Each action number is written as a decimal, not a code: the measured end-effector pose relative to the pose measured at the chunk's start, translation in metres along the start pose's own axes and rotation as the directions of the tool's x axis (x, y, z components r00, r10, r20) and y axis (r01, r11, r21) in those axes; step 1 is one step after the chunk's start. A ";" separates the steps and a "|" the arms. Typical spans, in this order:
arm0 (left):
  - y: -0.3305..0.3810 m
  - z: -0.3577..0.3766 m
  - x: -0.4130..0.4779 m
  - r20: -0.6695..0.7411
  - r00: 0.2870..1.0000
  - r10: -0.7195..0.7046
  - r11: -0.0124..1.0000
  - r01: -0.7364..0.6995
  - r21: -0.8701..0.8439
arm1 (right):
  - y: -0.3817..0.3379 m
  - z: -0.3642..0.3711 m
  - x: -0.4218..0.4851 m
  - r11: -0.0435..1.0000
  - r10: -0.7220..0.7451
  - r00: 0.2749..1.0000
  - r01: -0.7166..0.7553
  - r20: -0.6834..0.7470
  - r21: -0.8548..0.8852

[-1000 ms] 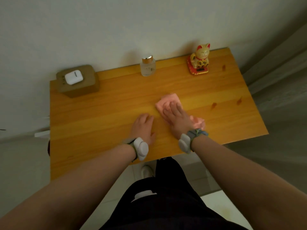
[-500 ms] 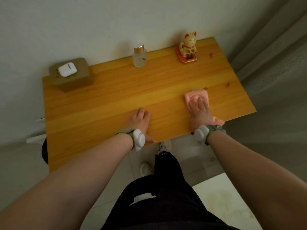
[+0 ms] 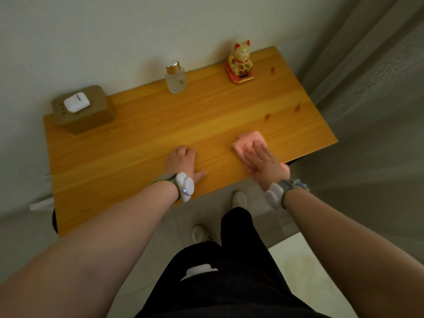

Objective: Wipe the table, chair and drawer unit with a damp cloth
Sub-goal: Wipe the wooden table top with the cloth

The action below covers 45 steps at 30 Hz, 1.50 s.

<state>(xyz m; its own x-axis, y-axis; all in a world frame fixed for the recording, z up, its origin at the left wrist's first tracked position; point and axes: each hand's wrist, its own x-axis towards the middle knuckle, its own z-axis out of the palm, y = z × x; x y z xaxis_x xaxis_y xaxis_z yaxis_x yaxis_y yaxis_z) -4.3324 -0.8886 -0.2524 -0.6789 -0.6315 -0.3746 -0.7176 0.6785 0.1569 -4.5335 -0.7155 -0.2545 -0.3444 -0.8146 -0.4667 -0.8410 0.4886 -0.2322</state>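
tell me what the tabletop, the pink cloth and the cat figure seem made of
The tabletop looks like wood or wood-look laminate: honey-coloured, long grain lines, dark knots, smooth satin sheen. The pink cloth looks like soft matte fabric, rumpled at its edges. The cat figure is probably gold-painted plastic, given its glossy highlights, though it could be ceramic.

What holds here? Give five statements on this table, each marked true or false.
The right hand presses flat on the pink cloth. True.
The left hand holds a second cloth. False: it rests on the bare table.
The white earbud case lies on the brown box. True.
The cat figurine stands at the table's left end. False: it stands near the back right corner.
The glass bottle lies tipped over. False: it stands upright.
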 end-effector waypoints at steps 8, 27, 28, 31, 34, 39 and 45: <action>0.043 -0.017 0.031 0.024 0.999 0.048 0.997 -0.046 -0.060 | 0.028 -0.008 0.009 0.989 0.115 0.992 -0.108 -0.057 0.103; 0.158 -0.049 0.165 0.097 0.993 0.071 0.992 -0.060 -0.111 | 0.164 -0.086 0.084 0.960 0.268 0.962 -0.261 -0.061 0.098; 0.158 -0.049 0.167 0.104 0.992 0.067 0.992 -0.055 -0.112 | 0.160 -0.077 0.072 0.952 0.288 0.950 -0.271 -0.117 0.145; 0.163 -0.047 0.179 0.101 0.994 0.051 0.993 -0.040 -0.114 | 0.138 -0.059 0.058 0.956 0.261 0.952 -0.232 -0.162 0.180; 0.169 -0.047 0.185 0.095 0.995 0.044 0.997 -0.037 -0.074 | 0.125 -0.058 0.077 0.994 0.071 0.994 -0.063 -0.082 0.094; 0.168 -0.048 0.185 0.144 0.989 0.032 0.999 -0.028 -0.028 | 0.148 -0.086 0.125 0.994 -0.109 0.994 0.109 -0.030 0.004; 0.172 -0.052 0.185 0.151 0.988 0.019 1.000 -0.021 0.010 | 0.160 -0.089 0.128 0.981 0.151 0.981 -0.134 -0.118 0.141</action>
<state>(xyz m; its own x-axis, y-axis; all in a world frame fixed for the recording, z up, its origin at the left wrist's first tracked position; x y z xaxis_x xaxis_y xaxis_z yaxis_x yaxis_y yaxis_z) -4.5899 -0.9081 -0.2477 -0.6615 -0.5542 -0.5052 -0.7016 0.6953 0.1558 -4.7492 -0.7692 -0.2758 -0.5145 -0.7625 -0.3923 -0.7202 0.6325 -0.2850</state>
